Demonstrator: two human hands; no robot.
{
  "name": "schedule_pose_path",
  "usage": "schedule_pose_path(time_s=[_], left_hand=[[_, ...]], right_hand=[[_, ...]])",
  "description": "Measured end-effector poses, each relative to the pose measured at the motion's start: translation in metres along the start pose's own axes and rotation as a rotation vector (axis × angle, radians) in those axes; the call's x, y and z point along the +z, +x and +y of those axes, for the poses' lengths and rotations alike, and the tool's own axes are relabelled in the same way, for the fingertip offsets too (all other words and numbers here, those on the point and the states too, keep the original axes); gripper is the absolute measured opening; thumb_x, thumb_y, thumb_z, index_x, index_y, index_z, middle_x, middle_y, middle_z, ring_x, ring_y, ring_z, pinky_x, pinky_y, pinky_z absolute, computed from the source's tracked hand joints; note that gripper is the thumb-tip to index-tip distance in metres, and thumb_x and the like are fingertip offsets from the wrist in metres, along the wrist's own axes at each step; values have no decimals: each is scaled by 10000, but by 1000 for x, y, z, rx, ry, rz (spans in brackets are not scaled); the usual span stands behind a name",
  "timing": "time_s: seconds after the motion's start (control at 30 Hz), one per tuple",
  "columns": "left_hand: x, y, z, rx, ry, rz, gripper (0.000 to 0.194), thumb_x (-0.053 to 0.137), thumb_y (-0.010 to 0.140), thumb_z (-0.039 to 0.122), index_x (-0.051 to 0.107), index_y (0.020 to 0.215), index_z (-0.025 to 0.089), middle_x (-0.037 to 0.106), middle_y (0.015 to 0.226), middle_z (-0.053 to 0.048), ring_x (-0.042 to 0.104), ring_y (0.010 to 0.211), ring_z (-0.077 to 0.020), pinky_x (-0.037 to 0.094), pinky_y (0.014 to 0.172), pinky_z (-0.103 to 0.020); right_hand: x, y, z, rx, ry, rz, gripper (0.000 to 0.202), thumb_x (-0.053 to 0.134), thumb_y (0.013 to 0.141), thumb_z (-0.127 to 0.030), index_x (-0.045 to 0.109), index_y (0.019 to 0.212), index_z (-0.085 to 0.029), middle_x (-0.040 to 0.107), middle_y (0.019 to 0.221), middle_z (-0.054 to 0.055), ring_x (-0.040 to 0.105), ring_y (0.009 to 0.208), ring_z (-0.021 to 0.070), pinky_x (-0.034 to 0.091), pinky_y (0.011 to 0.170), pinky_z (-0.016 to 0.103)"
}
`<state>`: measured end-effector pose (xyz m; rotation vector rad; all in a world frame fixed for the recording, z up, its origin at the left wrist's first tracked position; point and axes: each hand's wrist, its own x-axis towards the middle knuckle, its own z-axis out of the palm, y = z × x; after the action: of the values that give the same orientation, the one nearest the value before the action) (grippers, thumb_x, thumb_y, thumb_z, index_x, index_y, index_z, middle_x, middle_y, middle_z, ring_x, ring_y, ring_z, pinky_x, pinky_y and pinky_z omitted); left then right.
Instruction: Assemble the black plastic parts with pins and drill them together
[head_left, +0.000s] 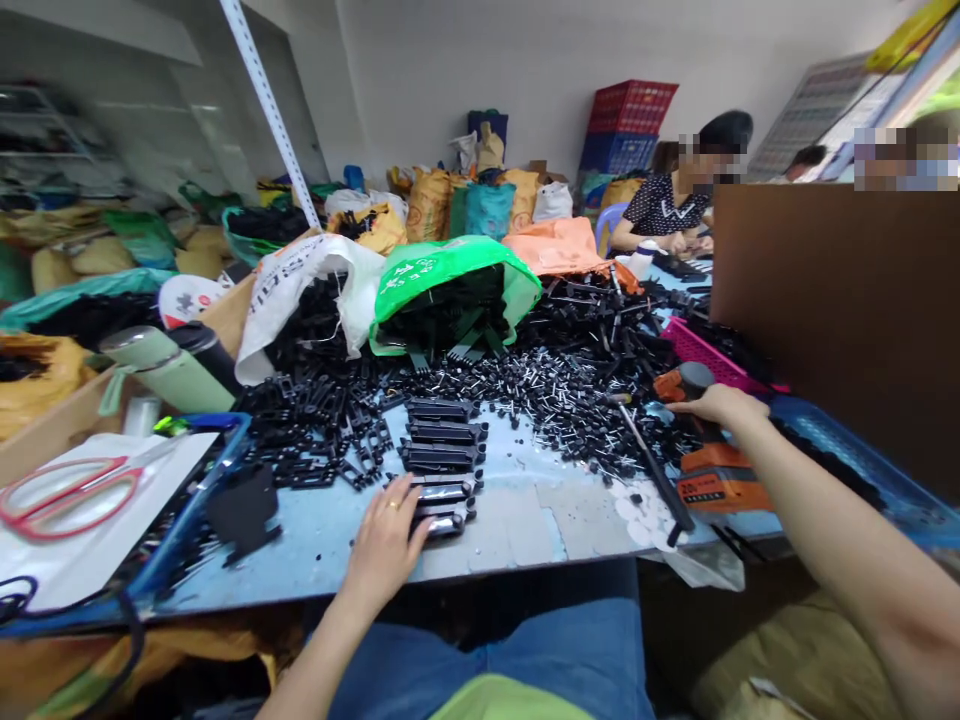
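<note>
My left hand [384, 535], with a ring on one finger, lies at the table's near edge. Its fingers stretch over the left ends of the nearest long black plastic parts [442, 492], thumb apart. Farther off, more such black parts [442, 432] lie stacked in a row away from me. On the right, my right hand [724, 408] grips an orange and black cordless drill [724, 480] by its upper handle; its battery base is on the table. A dark rod-like tool [652, 465] lies just left of the drill.
Loose screws and small black pieces [570, 400] cover the table's middle. Behind them stand a green bag [450, 260] and a white bag [296, 280]. Red-handled scissors [75, 495] lie at left. A brown board [832, 310] stands at right; a co-worker [664, 215] sits beyond.
</note>
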<state>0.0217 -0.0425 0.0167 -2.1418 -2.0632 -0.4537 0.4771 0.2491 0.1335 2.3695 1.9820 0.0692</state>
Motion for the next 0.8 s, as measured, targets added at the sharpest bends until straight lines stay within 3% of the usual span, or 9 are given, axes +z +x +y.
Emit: schedule_pose_path(time_s=[0.07, 0.13, 0.2, 0.23, 0.37, 0.5, 0.6, 0.7, 0.8], left_hand=[[-6, -17, -16, -112, 9, 62, 325, 395, 887, 363, 558, 1073, 152, 570, 1136, -136, 514, 1073, -267, 414, 904, -430], [-8, -30, -29, -143, -26, 65, 262, 409, 883, 343, 585, 968, 169, 607, 993, -109, 562, 950, -250, 457, 820, -400], [-6, -38, -36, -133, -84, 57, 244, 399, 890, 330, 588, 912, 178, 612, 914, -85, 577, 876, -229, 474, 768, -371], [-5, -39, -37, -135, -109, 60, 248, 388, 895, 325, 589, 891, 180, 611, 888, -78, 581, 849, -219, 477, 749, -357], [-7, -34, -32, -198, -171, 100, 266, 389, 896, 339, 598, 841, 184, 609, 845, -72, 586, 813, -215, 478, 739, -359], [-23, -37, -12, -366, -350, 220, 264, 445, 862, 386, 610, 914, 186, 614, 931, -97, 561, 935, -258, 444, 832, -410], [-30, -48, 14, -537, -741, 144, 287, 478, 833, 443, 625, 870, 199, 626, 871, -75, 587, 836, -220, 465, 759, -336], [-24, -63, 39, -765, -1196, -69, 403, 520, 764, 559, 609, 741, 166, 596, 661, -42, 584, 620, -164, 451, 573, -257], [-15, -74, 54, -1029, -1515, -219, 506, 572, 652, 656, 539, 644, 151, 552, 583, -16, 543, 469, -117, 392, 453, -213]], right_hand=[[-1, 0, -3, 141, -27, 33, 705, 627, 641, -616, 627, 973, 5, 559, 796, 277, 551, 839, 328, 305, 600, 390], [0, -11, -24, 131, -38, 215, 682, 576, 712, -596, 589, 1073, -18, 529, 933, 306, 496, 978, 365, 317, 668, 418], [2, -32, -68, -87, 2, 386, 562, 487, 812, -529, 559, 1133, -74, 518, 1033, 272, 460, 1045, 349, 329, 754, 430], [3, -46, -98, -265, 58, 393, 495, 443, 851, -484, 543, 1160, -110, 531, 1057, 231, 466, 1047, 320, 337, 795, 418], [15, -100, -238, -957, 244, 5, 350, 420, 885, -310, 519, 1188, -165, 525, 1168, 131, 442, 1112, 235, 329, 921, 333], [29, -124, -337, -1127, 240, -148, 339, 547, 772, -177, 580, 1109, -170, 574, 1113, 100, 494, 1070, 215, 357, 898, 273], [31, -117, -364, -1177, 239, -249, 379, 602, 693, -150, 600, 1071, -129, 608, 1048, 109, 545, 991, 228, 391, 848, 284], [24, -99, -366, -1204, 249, -382, 451, 662, 643, -213, 595, 1082, -137, 629, 995, 82, 578, 913, 209, 421, 797, 277], [20, -90, -359, -1198, 255, -565, 683, 746, 553, -351, 540, 1179, -170, 625, 1029, 70, 597, 876, 191, 449, 758, 260]])
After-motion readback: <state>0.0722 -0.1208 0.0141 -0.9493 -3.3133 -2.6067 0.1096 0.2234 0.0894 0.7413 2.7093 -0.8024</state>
